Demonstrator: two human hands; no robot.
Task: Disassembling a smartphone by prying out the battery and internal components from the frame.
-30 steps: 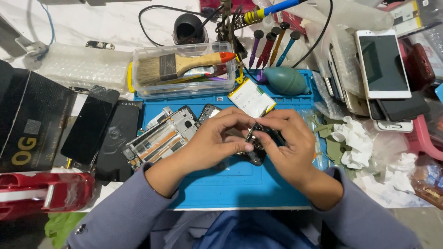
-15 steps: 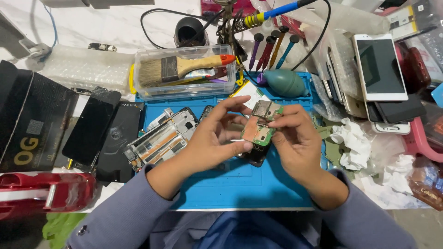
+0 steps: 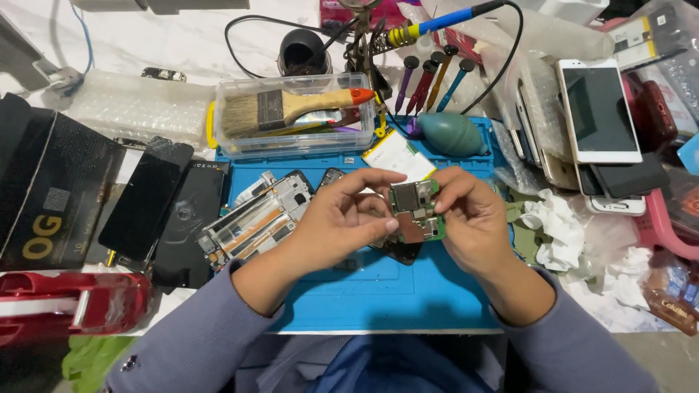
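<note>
A small green circuit board (image 3: 415, 211) with metal shields is held upright above the blue work mat (image 3: 408, 298). My left hand (image 3: 342, 222) pinches its left edge with thumb and fingers. My right hand (image 3: 473, 218) grips its right edge. Under the hands a dark phone part (image 3: 400, 252) lies on the mat, mostly hidden. A stripped phone frame (image 3: 255, 222) lies on the mat to the left of my left hand.
A clear box with a paint brush (image 3: 291, 105) stands behind the mat. A teal air blower (image 3: 451, 133) and screwdrivers (image 3: 429, 76) sit at back right. Black screens (image 3: 145, 196) lie left, white phones (image 3: 597, 109) and tissue (image 3: 557, 225) right, a red tool (image 3: 73, 309) near left.
Both hands have lifted the green board off the dark phone part on the mat and turned it up to face the camera.
</note>
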